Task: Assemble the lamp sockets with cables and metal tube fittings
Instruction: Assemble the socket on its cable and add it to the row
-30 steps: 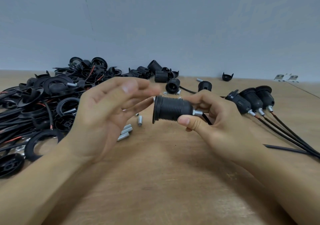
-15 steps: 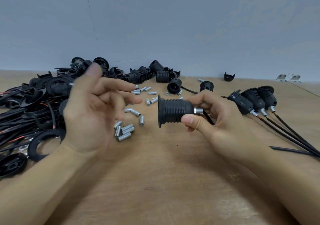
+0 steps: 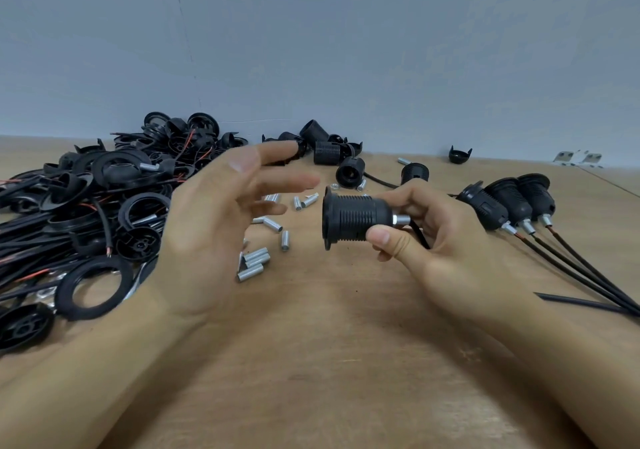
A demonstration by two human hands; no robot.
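Note:
My right hand (image 3: 429, 240) pinches a black ribbed lamp socket (image 3: 353, 218) at its narrow end, where a short metal tube fitting (image 3: 401, 220) sticks out. The socket lies sideways above the table, its flanged mouth facing left. A black cable (image 3: 417, 234) runs from it behind my fingers. My left hand (image 3: 214, 227) hovers just left of the socket with fingers spread and straight, holding nothing and not touching it.
A big heap of black socket parts, rings and cables (image 3: 97, 206) fills the left. Loose metal tubes (image 3: 256, 263) lie under my left hand. Three assembled sockets with cables (image 3: 509, 202) lie at the right. More loose sockets (image 3: 329, 152) sit by the wall.
My left hand let go of the socket's mouth, drew back left, and has now come back toward it with fingers open. The right hand kept holding the socket almost still.

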